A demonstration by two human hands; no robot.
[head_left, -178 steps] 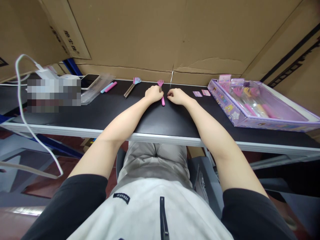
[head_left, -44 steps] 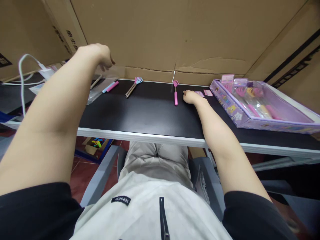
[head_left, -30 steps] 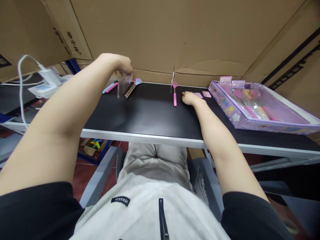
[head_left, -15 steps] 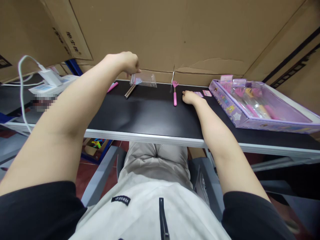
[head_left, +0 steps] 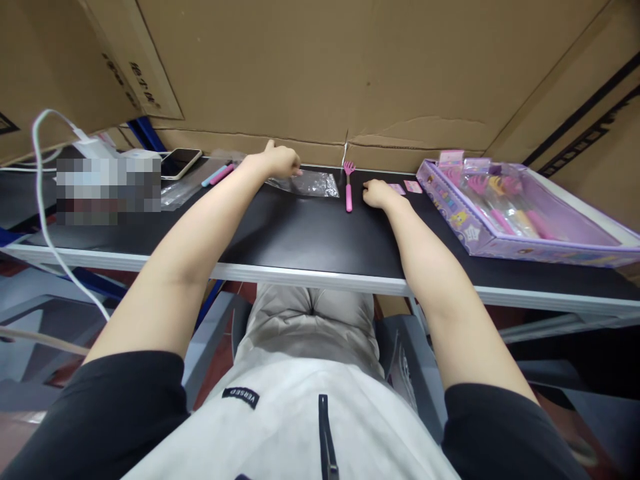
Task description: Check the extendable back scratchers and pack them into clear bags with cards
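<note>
My left hand (head_left: 283, 162) is over the back of the black table, fingers curled on the left end of a clear plastic bag (head_left: 317, 185). That end of the bag is hidden beneath the hand. My right hand (head_left: 377, 194) rests on the table with its fingers curled in, and I see nothing in it. Between the hands lies a small back scratcher (head_left: 349, 193) with a pink claw and pink handle. Two small pink cards (head_left: 413, 187) lie just right of my right hand. Behind my left forearm are a blue handle (head_left: 215, 176) and a pink handle (head_left: 221, 175).
A purple display box (head_left: 470, 233) holding several wrapped back scratchers stands at the right. On the left are a phone (head_left: 183, 162), more clear plastic wrapping (head_left: 180, 193) and a white cable (head_left: 43, 180) hanging over the table edge. Cardboard walls (head_left: 320, 67) close off the back.
My left hand has come down and to the right, and the plastic bag has shifted right and nearer. The metal rods and light blue claw are no longer visible. My right hand has stayed put.
</note>
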